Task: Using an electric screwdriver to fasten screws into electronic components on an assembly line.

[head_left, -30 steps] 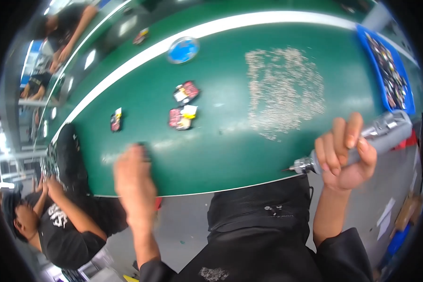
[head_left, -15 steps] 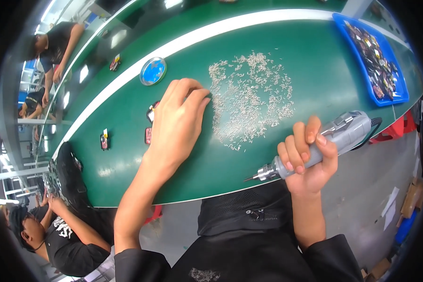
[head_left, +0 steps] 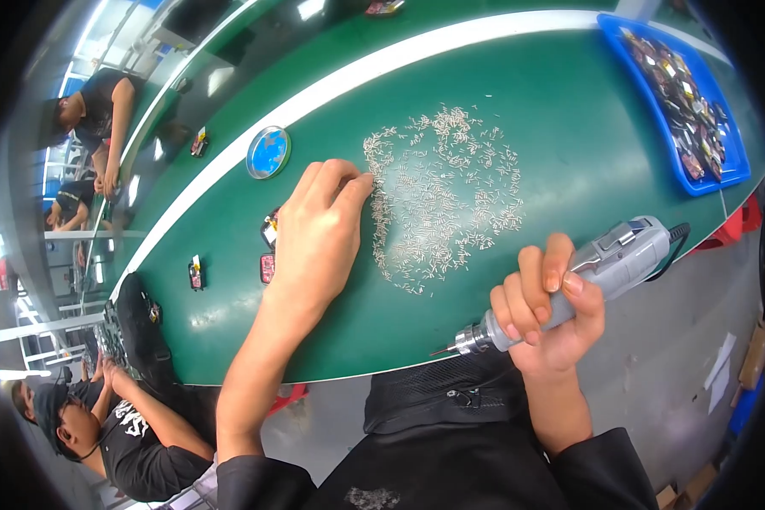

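Observation:
My right hand is wrapped round a grey electric screwdriver, its thin bit pointing left above the table's near edge. A loose spread of tiny silvery screws lies on the green table. At the left border of that spread is my left hand, back upward, thumb and forefinger pinched together; whatever may be between the tips is too small to make out. Partly hidden behind this hand are two small red-and-black electronic parts, one a boxy part and the other a part with a yellowish patch.
A round clear dish with blue inside stands left of the screws. Another small part lies farther left. The blue tray at far right holds many small parts. Co-workers sit along the left, one in a dark cap.
My left hand's fingers have drawn closer together at the edge of the screws. The screwdriver in my right hand has moved slightly down and left. The whole view has shifted a little.

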Demonstrator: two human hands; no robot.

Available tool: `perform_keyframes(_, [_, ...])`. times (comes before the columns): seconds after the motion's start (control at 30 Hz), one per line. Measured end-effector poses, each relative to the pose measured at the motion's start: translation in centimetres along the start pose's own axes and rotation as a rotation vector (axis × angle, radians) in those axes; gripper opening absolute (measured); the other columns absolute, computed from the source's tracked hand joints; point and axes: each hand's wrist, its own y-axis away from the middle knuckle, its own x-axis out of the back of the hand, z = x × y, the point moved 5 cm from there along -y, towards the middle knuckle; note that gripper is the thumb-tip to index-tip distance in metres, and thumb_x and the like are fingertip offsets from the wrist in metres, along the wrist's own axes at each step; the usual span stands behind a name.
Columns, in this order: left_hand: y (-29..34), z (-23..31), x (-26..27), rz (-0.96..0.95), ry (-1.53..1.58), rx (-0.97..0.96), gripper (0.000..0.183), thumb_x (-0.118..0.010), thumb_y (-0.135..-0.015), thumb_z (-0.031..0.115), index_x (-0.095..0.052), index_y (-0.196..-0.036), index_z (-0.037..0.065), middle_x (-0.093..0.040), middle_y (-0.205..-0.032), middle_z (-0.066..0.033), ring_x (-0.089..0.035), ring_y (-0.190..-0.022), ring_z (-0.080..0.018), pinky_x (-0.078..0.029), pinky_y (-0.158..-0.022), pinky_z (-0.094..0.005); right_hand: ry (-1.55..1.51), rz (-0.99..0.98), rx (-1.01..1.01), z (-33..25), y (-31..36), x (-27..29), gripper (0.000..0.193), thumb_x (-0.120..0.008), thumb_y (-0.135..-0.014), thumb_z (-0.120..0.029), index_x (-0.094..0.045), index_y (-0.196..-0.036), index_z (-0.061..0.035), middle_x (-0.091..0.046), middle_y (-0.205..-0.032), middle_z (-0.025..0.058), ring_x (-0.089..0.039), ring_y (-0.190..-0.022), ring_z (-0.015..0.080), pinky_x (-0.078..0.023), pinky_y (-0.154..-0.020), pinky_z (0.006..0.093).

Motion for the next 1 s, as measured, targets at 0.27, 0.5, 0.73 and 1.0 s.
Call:
perform_keyframes(0.27, [-0.2, -1.3, 1.1, -0.024, -0.032, -0.078, 0.016, -0.062, -0.073, -0.004, -0.066, -0.089, -0.001, -0.062, -0.091, -0.0120, -0.063, -0.084, -0.0287, -0.053, -0.071, -0.0378, 0.006, 0.024, 0.008, 0.6, -0.8, -0.9, 0.013, -0.046, -0.092, -0.020, -0.044, -0.086, -0.0073, -0.041, -0.065, 0.0034, -0.039, -0.044, 0.0115, -0.040, -0.050, 0.0310])
perform_keyframes(0.5, [0.6, -0.4, 0.4, 0.122, -0.067, -0.160, 0.020, -0.060, -0.066, 0.007, -0.050, -0.082, -0.002, -0.050, -0.081, -0.0152, -0.053, -0.078, -0.0302, -0.048, -0.068, -0.0383, -0.042, 0.118, 0.132, -0.3, 0.4, 0.1, 0.015, -0.049, -0.093, -0.011, -0.037, -0.084, -0.0063, -0.035, -0.064, 0.0031, -0.033, -0.042, 0.0101, -0.035, -0.043, 0.0245])
perform_keyframes(0.73, [6.1, 3.2, 5.6, 0.232, 0.134, 0.063, 0.019, -0.061, -0.073, 0.003, -0.050, -0.086, -0.004, -0.049, -0.083, -0.0157, -0.053, -0.076, -0.0306, -0.047, -0.063, -0.0371, -0.068, 0.020, -0.040, -0.5, 0.7, -1.1, 0.019, -0.059, -0.088, -0.014, -0.054, -0.099, 0.0014, -0.049, -0.073, 0.0065, -0.046, -0.059, 0.0143, -0.040, -0.060, 0.0287])
perform_keyframes(1.0, [10.9, 4.4, 5.0, 0.320, 0.707, 0.243, 0.016, -0.069, -0.080, -0.003, -0.062, -0.094, -0.006, -0.063, -0.086, -0.0142, -0.064, -0.077, -0.0290, -0.053, -0.065, -0.0369, 0.031, 0.119, 0.044, -0.6, 0.4, -2.1, 0.019, -0.061, -0.086, -0.020, -0.050, -0.089, -0.0038, -0.035, -0.067, 0.0006, -0.034, -0.055, 0.0099, -0.032, -0.056, 0.0256])
